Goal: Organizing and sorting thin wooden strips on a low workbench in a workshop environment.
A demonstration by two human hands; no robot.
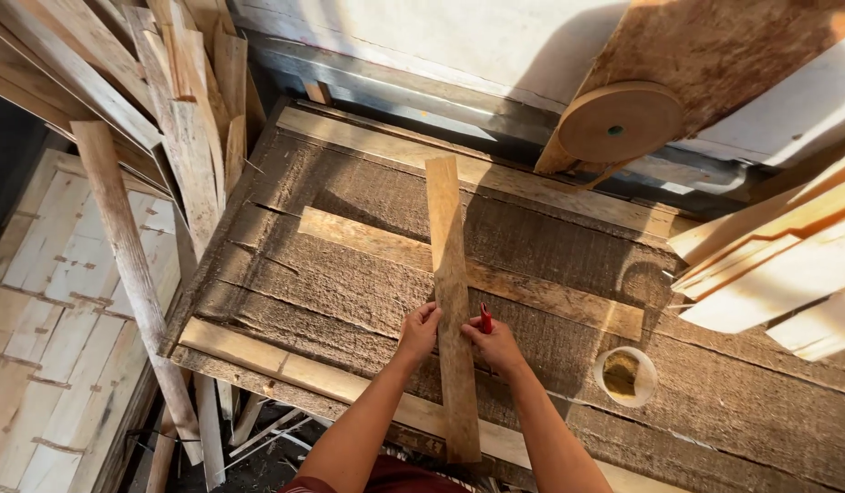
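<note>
Rough plank workbench (368,274) in sun | leaning wood slats (181,110) far left | left hand (419,330) pinches long upright slat (450,301) lying mid-bench | right hand (495,345) grips slat's other edge, red pencil (485,318) in fingers | white cup (625,375) right | round wooden disc (619,120) above.

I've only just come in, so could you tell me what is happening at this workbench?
A person holds a narrow wooden slat flat on a rough plank workbench, lying across a light crosswise batten. The left hand grips its left edge; the right hand presses its right edge while holding a red marker. A small white tub sits to the right, with loose boards stacked at the left.
</note>
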